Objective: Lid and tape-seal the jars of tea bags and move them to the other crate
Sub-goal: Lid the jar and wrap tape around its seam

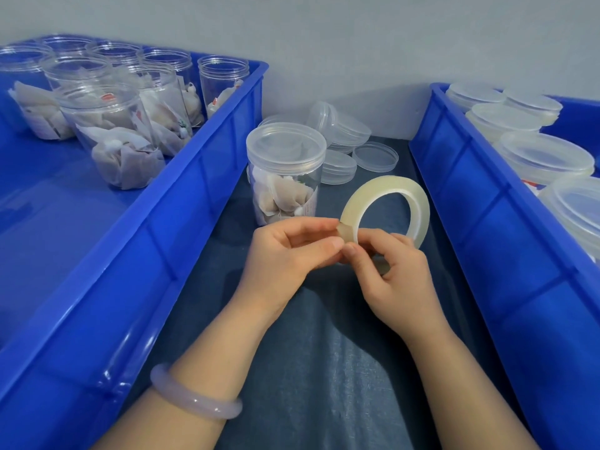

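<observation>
A clear jar of tea bags [285, 177] with its lid on stands on the dark cloth between two blue crates. Just in front of it my right hand [394, 277] holds a roll of clear tape [389, 207] by its lower rim. My left hand [285, 254] pinches the loose tape end at the roll's left edge. The left crate [181, 203] holds several open jars of tea bags [110, 131]. The right crate [487, 222] holds several lidded jars [542, 157].
Several loose clear lids [347, 141] lie on the cloth behind the standing jar, near the wall. A pale bangle [191, 397] circles my left wrist. The crates' walls flank the narrow strip of cloth [324, 368] on both sides.
</observation>
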Tool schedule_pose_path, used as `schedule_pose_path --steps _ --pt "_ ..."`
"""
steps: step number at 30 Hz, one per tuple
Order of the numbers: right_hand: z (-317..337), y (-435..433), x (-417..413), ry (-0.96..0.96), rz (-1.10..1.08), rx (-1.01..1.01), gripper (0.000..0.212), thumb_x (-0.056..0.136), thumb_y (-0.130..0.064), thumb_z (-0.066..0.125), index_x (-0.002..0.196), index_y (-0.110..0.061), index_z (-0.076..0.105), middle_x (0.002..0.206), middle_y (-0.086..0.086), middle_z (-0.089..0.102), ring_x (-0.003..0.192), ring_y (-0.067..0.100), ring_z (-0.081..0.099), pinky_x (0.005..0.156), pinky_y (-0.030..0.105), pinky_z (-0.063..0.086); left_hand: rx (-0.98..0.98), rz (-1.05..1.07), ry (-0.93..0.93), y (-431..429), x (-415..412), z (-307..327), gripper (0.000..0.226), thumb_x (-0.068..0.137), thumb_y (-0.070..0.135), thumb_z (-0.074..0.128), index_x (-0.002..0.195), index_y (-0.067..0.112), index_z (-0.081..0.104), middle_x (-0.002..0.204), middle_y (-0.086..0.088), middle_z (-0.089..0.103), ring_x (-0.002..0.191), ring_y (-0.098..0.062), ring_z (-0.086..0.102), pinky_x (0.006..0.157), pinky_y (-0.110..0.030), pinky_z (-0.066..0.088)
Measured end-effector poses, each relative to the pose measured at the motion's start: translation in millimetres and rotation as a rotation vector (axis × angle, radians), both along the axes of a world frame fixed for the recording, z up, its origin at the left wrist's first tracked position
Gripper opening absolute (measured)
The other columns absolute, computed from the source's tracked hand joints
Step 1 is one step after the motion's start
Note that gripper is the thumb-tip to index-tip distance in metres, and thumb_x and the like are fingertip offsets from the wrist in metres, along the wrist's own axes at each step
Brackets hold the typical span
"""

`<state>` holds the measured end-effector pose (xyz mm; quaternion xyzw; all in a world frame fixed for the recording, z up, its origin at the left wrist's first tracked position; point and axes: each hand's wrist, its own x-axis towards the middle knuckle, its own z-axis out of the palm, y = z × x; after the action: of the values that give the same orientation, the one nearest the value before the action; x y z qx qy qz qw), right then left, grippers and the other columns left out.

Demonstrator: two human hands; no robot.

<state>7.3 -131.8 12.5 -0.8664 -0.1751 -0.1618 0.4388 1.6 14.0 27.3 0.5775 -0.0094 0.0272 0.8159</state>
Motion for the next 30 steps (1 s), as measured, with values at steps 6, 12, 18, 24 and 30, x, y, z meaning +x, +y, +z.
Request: schedule_pose_path --steps 6,12,18,24,30 --pt "2 3 -2 -0.052 0.029 0.028 0.018 0.087 -0.027 0.055 0.091 -0.018 0.070 0.074 -0.008 0.067 0.078 0.020 0.054 0.079 0.022 0.041 0.030 0.025 -0.028 1 0 0 0.020 0.057 0.021 0.075 0.076 0.018 0.079 0.079 -0.007 0.075 0.074 -0.022 0.073 0.068 -0.027 0.058" --pt "3 5 -2 -0.027 0.092 0.120 0.023 0.091 -0.027 0.052 0.090 -0.013 0.070 0.068 -0.011 0.065 0.068 0.024 0.061 0.074 0.049 0.049 0.053 0.057 -0.071 2 -1 0 0.015 0.060 0.020 0.073 0.074 0.018 0.078 0.077 -0.007 0.075 0.072 -0.022 0.072 0.066 -0.029 0.059" --pt "3 6 -3 -0.012 0.083 0.115 0.015 0.088 -0.025 0.054 0.092 -0.023 0.068 0.071 -0.018 0.065 0.078 0.030 0.060 0.077 0.047 0.048 -0.062 -0.028 -0.022 3 2 1 0.011 0.052 0.018 0.075 0.063 0.017 0.075 0.070 -0.006 0.073 0.067 -0.020 0.070 0.061 -0.028 0.057" --pt "2 6 -2 0.004 0.134 0.119 0.017 0.088 -0.037 0.052 0.090 -0.029 0.066 0.073 -0.016 0.066 0.078 0.027 0.060 0.078 0.049 0.049 0.017 -0.086 -0.105 11 5 0 0.009 0.062 0.008 0.074 0.062 0.017 0.073 0.068 -0.001 0.070 0.066 -0.018 0.067 0.066 -0.030 0.059" --pt "2 6 -1 -0.030 0.133 0.146 0.022 0.086 -0.040 0.048 0.089 -0.027 0.066 0.073 -0.018 0.066 0.076 0.024 0.061 0.079 0.043 0.048 -0.156 -0.106 -0.023 4 5 -1 0.012 0.055 0.011 0.071 0.066 0.013 0.071 0.070 -0.009 0.071 0.065 -0.020 0.068 0.062 -0.029 0.058"
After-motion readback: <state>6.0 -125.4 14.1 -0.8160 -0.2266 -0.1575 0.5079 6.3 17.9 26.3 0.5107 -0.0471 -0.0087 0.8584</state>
